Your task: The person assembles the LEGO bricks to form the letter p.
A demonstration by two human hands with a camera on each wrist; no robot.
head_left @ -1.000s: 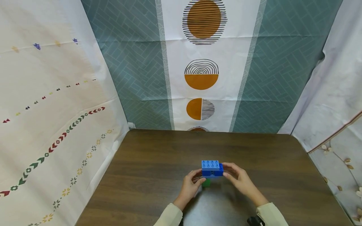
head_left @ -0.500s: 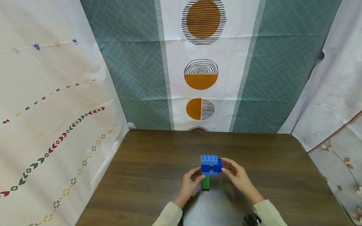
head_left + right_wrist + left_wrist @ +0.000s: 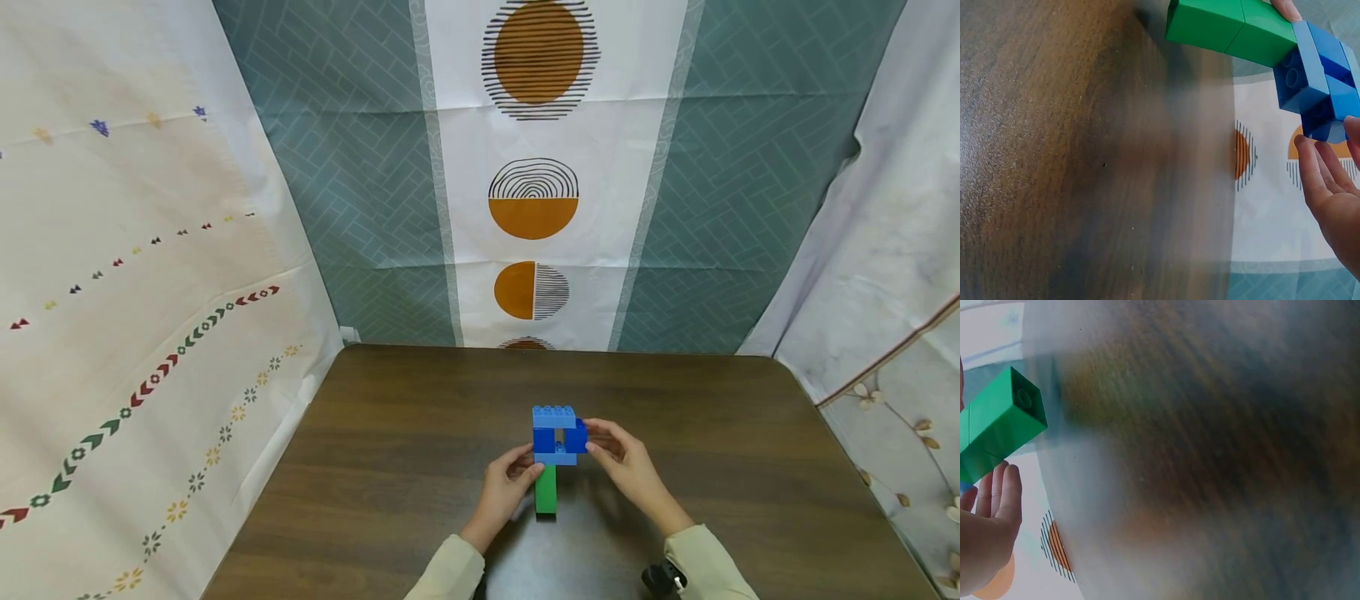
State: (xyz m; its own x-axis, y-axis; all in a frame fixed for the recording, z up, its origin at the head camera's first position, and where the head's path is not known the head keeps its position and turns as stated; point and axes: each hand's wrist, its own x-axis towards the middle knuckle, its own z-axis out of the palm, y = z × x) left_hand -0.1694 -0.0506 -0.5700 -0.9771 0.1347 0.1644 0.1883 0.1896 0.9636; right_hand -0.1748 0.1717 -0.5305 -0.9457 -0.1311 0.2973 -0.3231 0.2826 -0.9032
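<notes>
Both hands hold up one assembly of toy building bricks above the table. On top is a light blue brick [image 3: 553, 418]. Beneath it sit a left dark blue brick [image 3: 543, 441] and a right dark blue brick [image 3: 576, 438], with a gap between them. A lower light blue brick [image 3: 555, 459] spans under these. Green bricks [image 3: 546, 490] hang as a column from its left end, their hollow underside showing in the left wrist view. My left hand [image 3: 501, 493] grips the assembly's left side. My right hand [image 3: 632, 471] pinches the right dark blue brick, which juts out sideways.
A brown wood-grain table [image 3: 390, 417] lies under the hands. Behind it hangs a teal and white patterned cloth [image 3: 375, 208]. Pale patterned cloths flank the table, a left cloth [image 3: 150, 267] and a right cloth [image 3: 885, 333].
The brick assembly has risen a little and tilted, so its front, the gap between the dark blue bricks and more of the green column show. Both hands keep their hold.
</notes>
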